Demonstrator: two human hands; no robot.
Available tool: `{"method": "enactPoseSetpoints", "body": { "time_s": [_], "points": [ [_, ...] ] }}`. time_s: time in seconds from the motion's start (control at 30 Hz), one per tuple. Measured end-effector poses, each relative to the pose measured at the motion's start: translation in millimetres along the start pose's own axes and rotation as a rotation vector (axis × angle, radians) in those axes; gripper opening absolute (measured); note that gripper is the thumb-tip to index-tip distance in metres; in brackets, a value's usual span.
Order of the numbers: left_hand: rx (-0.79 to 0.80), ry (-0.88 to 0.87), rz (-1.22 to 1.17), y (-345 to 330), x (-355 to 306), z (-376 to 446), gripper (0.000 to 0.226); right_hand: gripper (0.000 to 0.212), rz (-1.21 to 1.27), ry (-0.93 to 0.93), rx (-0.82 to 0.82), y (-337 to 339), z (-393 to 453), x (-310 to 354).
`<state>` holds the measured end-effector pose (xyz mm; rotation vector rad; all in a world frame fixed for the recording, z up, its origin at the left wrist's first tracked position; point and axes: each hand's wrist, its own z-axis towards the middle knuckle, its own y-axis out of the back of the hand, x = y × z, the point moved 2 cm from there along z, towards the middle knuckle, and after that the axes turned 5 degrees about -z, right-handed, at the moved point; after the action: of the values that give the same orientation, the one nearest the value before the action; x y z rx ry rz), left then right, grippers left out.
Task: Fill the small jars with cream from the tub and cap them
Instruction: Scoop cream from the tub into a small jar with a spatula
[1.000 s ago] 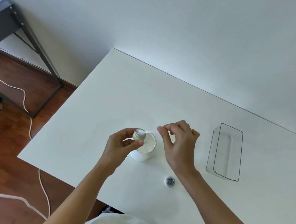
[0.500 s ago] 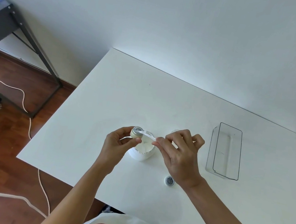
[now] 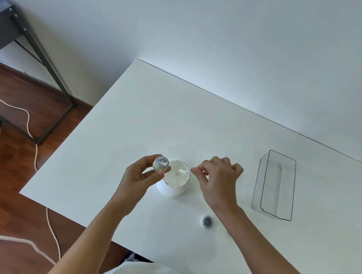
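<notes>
Small jar (image 3: 161,163) is held up in the left hand (image 3: 139,177), pinched between thumb and fingertips, mouth tilted toward the camera, just left of the tub (image 3: 175,179) and above the desk (image 3: 145,119). Tub is seen open, white cream inside, standing approx. mid-desk, nearer the front edge than the back. A thin white spatula (image 3: 185,172) is pinched by the right hand (image 3: 216,181), thumb & forefinger closed on its handle end, tip lying in the cream over the tub's right rim. Other fingers are curled in. A small dark-centred lid (image 3: 207,221) is seen lying flat on the desk, right of the tub toward the front edge, just beside the right wrist, not touching. A clear rectangular bin (image 3: 275,185) is set near the desk's right edge, well apart from the tub.
</notes>
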<state>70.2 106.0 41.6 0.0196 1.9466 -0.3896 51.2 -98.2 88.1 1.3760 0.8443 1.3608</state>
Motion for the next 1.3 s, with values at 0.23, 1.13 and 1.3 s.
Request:
{"method": "enactPoseSetpoints", "body": {
  "time_s": [0.23,1.13,1.3],
  "points": [
    [-0.019,0.003,-0.058,4.0,3.9,0.8,0.029,0.021,-0.315,0.211,0.129,-24.4,7.7,21.5],
    [-0.044,0.012,0.107,-6.4,0.8,-0.7,0.030,0.033,0.590,-0.569,0.283,17.1,9.1,-15.5],
    [-0.006,0.017,0.094,-14.6,0.3,-0.9,0.028,0.031,0.574,-0.498,0.154,25.5,6.8,0.8]
  ]
}}
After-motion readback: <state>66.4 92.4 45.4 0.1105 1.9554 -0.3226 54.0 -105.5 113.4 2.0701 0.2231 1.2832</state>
